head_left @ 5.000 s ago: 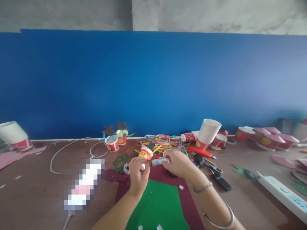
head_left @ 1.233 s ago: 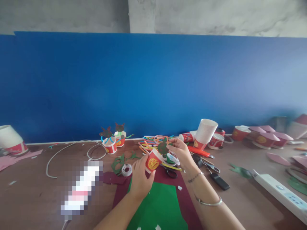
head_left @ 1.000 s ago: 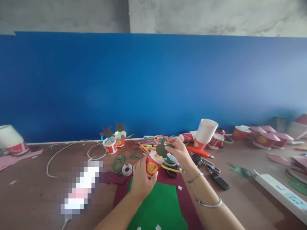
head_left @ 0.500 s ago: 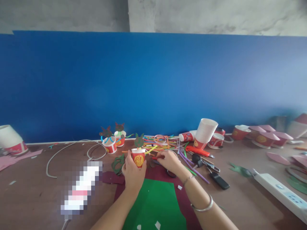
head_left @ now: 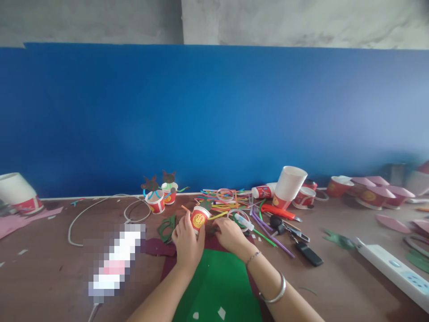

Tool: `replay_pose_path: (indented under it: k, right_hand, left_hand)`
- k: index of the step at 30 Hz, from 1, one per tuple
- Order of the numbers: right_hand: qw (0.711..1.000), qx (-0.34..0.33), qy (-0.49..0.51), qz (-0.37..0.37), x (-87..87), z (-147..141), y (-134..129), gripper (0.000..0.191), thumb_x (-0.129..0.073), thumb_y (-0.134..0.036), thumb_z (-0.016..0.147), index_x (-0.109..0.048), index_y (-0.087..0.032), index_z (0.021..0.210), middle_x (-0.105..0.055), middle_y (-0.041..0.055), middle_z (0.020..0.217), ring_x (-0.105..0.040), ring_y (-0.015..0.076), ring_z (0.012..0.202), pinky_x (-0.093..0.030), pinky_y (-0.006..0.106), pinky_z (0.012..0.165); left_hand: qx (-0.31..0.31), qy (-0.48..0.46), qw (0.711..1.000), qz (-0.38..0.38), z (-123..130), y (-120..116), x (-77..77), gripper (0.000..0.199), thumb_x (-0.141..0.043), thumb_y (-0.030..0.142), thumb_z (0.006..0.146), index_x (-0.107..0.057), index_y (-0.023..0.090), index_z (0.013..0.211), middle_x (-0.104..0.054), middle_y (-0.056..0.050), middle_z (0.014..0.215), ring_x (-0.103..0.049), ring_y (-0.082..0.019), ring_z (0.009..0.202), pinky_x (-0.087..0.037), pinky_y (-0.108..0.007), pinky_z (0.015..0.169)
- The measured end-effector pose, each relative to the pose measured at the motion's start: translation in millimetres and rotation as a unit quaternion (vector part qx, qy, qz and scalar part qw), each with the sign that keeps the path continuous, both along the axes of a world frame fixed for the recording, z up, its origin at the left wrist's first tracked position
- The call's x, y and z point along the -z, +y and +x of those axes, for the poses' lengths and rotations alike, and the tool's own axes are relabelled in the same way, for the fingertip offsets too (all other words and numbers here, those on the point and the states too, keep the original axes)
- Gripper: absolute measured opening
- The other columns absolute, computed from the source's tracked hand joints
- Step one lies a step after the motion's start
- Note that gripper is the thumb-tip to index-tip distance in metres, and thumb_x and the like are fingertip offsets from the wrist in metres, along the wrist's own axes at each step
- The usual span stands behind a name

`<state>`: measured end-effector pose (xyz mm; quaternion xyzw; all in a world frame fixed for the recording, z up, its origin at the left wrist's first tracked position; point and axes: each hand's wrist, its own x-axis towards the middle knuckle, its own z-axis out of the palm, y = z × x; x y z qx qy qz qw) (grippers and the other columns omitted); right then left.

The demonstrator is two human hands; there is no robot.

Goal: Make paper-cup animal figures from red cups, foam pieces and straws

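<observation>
Leaning at the far left of the bench (head_left: 40, 277) is a stack of white-and-red paper cups (head_left: 18, 190), resting beside a piece of pink paper (head_left: 43, 214). Farther right, a bright, pixelated object (head_left: 117, 259) is lying in front of a looping white cable (head_left: 80, 214). Near the blue panel (head_left: 167, 112), a pair of small cups (head_left: 156, 205) is standing, each bearing a dark, eared cut-out. A green paper offcut (head_left: 166, 229) is lying just beside the left hand (head_left: 187, 241). This hand is holding a red paper cup (head_left: 200, 218) at mid-bench, its fingers clamped around the cup's left side; the cup is tilting rightward, a green cut-out (head_left: 205, 205) showing at its rim. Below, a green sheet (head_left: 217, 286) is lying on a maroon sheet (head_left: 212, 243). The right hand (head_left: 232, 233) is bending low just beside the cup; whether its fingers are pinching anything cannot be told. Behind it, coloured strips (head_left: 221, 197) are lying heaped. Farther right, a tall cup stack (head_left: 290, 185) is leaning behind an orange cutter (head_left: 278, 211), a black fob (head_left: 310, 253) is lying nearer, and pink-topped cups (head_left: 377, 197) are standing beyond a white power strip (head_left: 395, 270).
</observation>
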<state>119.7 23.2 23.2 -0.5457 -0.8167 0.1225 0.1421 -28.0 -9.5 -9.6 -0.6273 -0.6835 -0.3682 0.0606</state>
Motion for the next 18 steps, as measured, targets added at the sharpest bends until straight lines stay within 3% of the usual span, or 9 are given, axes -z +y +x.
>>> replay_pose_path:
  k: [4,8,9,11,13,14,16,18]
  right_hand:
    - [0.999,0.000,0.012,-0.034,-11.9,6,0,0.021,-0.053,-0.017,0.069,-0.071,-0.019,0.078,-0.071,0.0057,0.080,-0.064,0.0203,0.078,-0.041,0.025,0.067]
    - [0.995,-0.026,0.049,-0.080,-17.7,17,2,0.025,-0.052,-0.015,0.069,-0.073,-0.022,0.079,-0.072,0.0031,0.072,-0.064,0.0175,0.068,-0.041,0.023,0.061]
    - [0.993,-0.031,0.055,-0.099,-18.0,20,3,0.026,-0.050,-0.014,0.069,-0.073,-0.022,0.079,-0.071,0.0023,0.070,-0.063,0.0165,0.065,-0.041,0.022,0.059]
    - [0.992,-0.031,0.062,-0.109,-18.4,26,7,0.029,-0.048,-0.011,0.068,-0.074,-0.023,0.077,-0.071,0.0010,0.069,-0.063,0.0149,0.063,-0.041,0.021,0.058]
    - [0.994,-0.012,0.077,-0.080,-19.8,33,11,0.030,-0.047,-0.010,0.068,-0.074,-0.022,0.074,-0.071,0.0005,0.070,-0.062,0.0146,0.066,-0.042,0.021,0.062]
    - [0.994,0.002,0.090,-0.062,-21.0,36,13,0.030,-0.046,-0.011,0.068,-0.074,-0.022,0.073,-0.071,0.0006,0.070,-0.062,0.0147,0.066,-0.042,0.021,0.063]
    - [0.991,0.033,0.124,-0.041,-23.9,42,17,0.030,-0.045,-0.012,0.068,-0.073,-0.020,0.074,-0.069,0.0009,0.066,-0.060,0.0149,0.063,-0.042,0.022,0.062]
    - [0.984,0.061,0.163,-0.030,-26.6,49,21,0.029,-0.046,-0.014,0.068,-0.073,-0.019,0.075,-0.067,0.0009,0.061,-0.058,0.0150,0.058,-0.041,0.023,0.059]
  left_hand:
    - [-0.011,0.001,1.000,-0.014,0,1,-1.3,0.065,-0.049,0.049,0.082,-0.032,0.015,0.135,-0.051,-0.018,0.121,-0.048,-0.034,0.110,-0.040,-0.047,0.083]
    - [0.004,-0.019,0.998,0.066,0,-1,-7.3,0.063,-0.057,0.043,0.078,-0.037,0.015,0.131,-0.048,-0.018,0.125,-0.043,-0.035,0.116,-0.036,-0.049,0.090]
    - [0.037,-0.021,0.995,0.091,1,-3,-10.0,0.056,-0.056,0.039,0.080,-0.041,0.015,0.128,-0.049,-0.017,0.124,-0.044,-0.032,0.116,-0.035,-0.048,0.092]
    - [0.179,-0.007,0.978,0.108,6,-13,-16.0,0.030,-0.050,0.027,0.084,-0.053,0.018,0.113,-0.059,-0.012,0.108,-0.052,-0.025,0.106,-0.038,-0.042,0.092]
    - [0.369,0.047,0.927,0.039,14,-26,-20.8,0.019,-0.047,0.022,0.084,-0.060,0.023,0.098,-0.065,-0.005,0.092,-0.057,-0.020,0.093,-0.042,-0.037,0.087]
    - [0.441,0.072,0.895,-0.004,18,-33,-22.1,0.019,-0.049,0.024,0.084,-0.061,0.026,0.098,-0.065,-0.003,0.096,-0.058,-0.019,0.095,-0.042,-0.036,0.088]
    - [0.542,0.093,0.833,-0.053,26,-46,-22.3,0.036,-0.059,0.039,0.078,-0.057,0.032,0.113,-0.058,-0.002,0.122,-0.050,-0.023,0.115,-0.039,-0.040,0.097]
    - [0.562,0.095,0.816,-0.093,30,-54,-20.5,0.066,-0.059,0.054,0.074,-0.040,0.033,0.133,-0.043,-0.006,0.140,-0.037,-0.029,0.129,-0.032,-0.048,0.103]
